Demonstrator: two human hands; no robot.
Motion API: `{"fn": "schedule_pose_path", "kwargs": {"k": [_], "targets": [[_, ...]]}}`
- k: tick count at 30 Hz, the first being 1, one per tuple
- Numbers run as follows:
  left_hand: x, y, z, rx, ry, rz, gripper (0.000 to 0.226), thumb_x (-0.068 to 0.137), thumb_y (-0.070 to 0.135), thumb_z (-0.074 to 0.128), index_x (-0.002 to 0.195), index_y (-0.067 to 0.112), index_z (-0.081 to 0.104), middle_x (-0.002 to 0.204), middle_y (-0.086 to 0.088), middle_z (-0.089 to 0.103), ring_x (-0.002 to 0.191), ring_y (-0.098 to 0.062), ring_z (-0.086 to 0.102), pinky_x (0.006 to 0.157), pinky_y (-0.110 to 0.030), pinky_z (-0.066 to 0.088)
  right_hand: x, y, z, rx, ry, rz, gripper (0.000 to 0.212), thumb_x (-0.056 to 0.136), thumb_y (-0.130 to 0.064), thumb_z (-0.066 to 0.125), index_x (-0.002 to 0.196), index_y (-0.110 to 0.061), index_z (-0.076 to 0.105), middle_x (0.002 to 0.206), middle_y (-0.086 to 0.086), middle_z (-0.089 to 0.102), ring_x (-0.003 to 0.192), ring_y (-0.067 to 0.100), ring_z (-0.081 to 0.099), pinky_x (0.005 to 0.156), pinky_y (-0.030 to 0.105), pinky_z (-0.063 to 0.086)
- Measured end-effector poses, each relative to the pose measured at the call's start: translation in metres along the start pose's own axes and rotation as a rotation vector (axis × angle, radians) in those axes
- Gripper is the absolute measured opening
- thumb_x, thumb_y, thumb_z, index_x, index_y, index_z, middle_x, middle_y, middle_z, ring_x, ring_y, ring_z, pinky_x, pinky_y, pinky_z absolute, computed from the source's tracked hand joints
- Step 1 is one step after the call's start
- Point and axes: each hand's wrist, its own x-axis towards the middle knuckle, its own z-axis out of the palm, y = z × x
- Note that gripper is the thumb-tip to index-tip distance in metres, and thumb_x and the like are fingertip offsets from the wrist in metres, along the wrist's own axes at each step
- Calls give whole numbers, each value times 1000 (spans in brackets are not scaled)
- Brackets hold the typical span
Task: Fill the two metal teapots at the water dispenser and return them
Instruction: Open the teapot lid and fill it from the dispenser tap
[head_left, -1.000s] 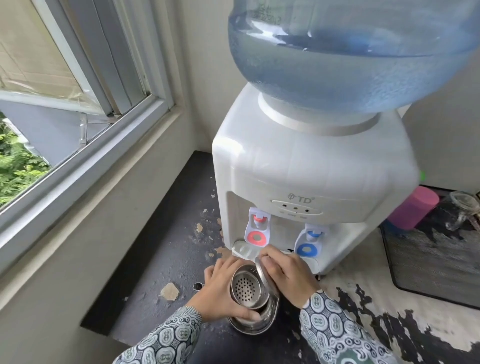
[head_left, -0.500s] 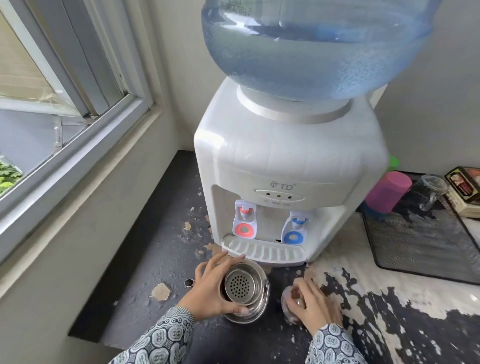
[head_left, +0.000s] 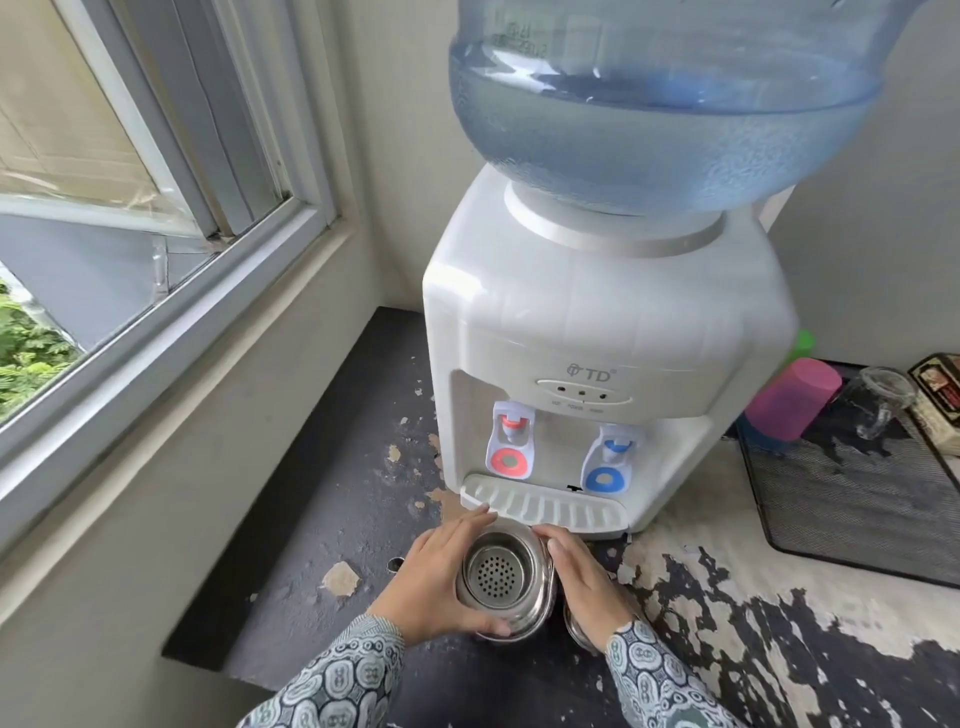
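One metal teapot (head_left: 496, 571) stands lidless on the dark counter, just in front of the drip tray (head_left: 545, 506) of the white water dispenser (head_left: 597, 322). Its perforated strainer shows inside. My left hand (head_left: 431, 587) wraps the pot's left side and my right hand (head_left: 587, 587) presses against its right side. A small metal lid (head_left: 574, 631) lies on the counter, partly hidden under my right wrist. The red tap (head_left: 511, 447) and blue tap (head_left: 610, 462) sit above the tray. No second teapot is in view.
A big blue water bottle (head_left: 649, 104) tops the dispenser. To the right lies a black mesh tray (head_left: 857, 509) with a pink cup (head_left: 789, 402), a glass jar (head_left: 883, 405) and a box (head_left: 940, 400). A window (head_left: 130, 208) and wall close off the left.
My right hand took the lid off, laid it on the counter to the right of the pot, then came back to the pot's right side. My left hand kept its hold.
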Motion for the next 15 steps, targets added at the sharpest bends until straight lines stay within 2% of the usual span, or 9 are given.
{"fn": "schedule_pose_path", "kwargs": {"k": [3, 4, 5, 6, 8, 10, 12, 15], "targets": [[-16, -8, 8, 204, 53, -35, 126, 39, 90, 55, 141, 42, -2, 145, 30, 3, 137, 5, -7, 112, -42, -20, -3, 1, 7, 67, -41, 44, 52, 79, -61, 28, 125, -37, 36, 131, -17, 41, 121, -6, 36, 98, 8, 22], [-21, -11, 12, 234, 52, -49, 130, 35, 94, 50, 141, 44, -7, 146, 29, 2, 137, 2, -9, 110, -48, -22, -6, 2, 10, 72, -57, 43, 51, 83, -58, 32, 128, -36, 32, 133, -18, 37, 124, -5, 33, 100, 12, 21], [-24, -13, 16, 266, 64, -53, 130, 33, 96, 45, 140, 45, -10, 147, 27, 5, 136, 1, -4, 110, -52, -17, -7, 1, 13, 80, -54, 36, 48, 87, -52, 37, 131, -34, 30, 134, -18, 35, 125, -4, 30, 101, 14, 20], [-24, -15, 19, 278, 97, -51, 128, 34, 97, 41, 140, 46, -10, 148, 24, 15, 133, 2, 7, 111, -50, -6, -8, 1, 17, 89, -32, 28, 43, 92, -43, 40, 132, -32, 30, 133, -18, 34, 125, -3, 30, 101, 15, 20], [-21, -15, 20, 180, 148, -58, 119, 38, 96, 40, 140, 49, -1, 138, 20, 40, 117, 6, 27, 102, -32, 12, -7, -3, 21, 82, 42, 40, 39, 95, -29, 41, 133, -27, 34, 131, -14, 38, 121, -2, 32, 100, 14, 21], [-18, -13, 18, 95, 163, -55, 111, 37, 92, 48, 133, 60, 1, 136, 25, 39, 112, 11, 25, 92, -22, 14, -5, -6, 21, 57, 101, 47, 38, 95, -28, 41, 133, -23, 38, 128, -12, 42, 117, 0, 36, 98, 15, 23], [-15, -13, 13, 44, 182, -26, 108, 37, 88, 56, 128, 65, 2, 137, 29, 32, 112, 13, 22, 96, -17, 11, -1, -12, 19, 46, 139, 7, 38, 94, -28, 42, 132, -22, 40, 126, -13, 43, 116, 0, 37, 97, 16, 25], [-4, -7, -2, 20, 204, 4, 108, 38, 82, 62, 129, 56, 11, 128, 33, 31, 110, 11, 23, 98, -11, 6, 8, -23, 12, 125, 204, -2, 35, 95, -28, 41, 129, -21, 45, 127, -10, 48, 116, 3, 43, 98, 19, 30]]}}
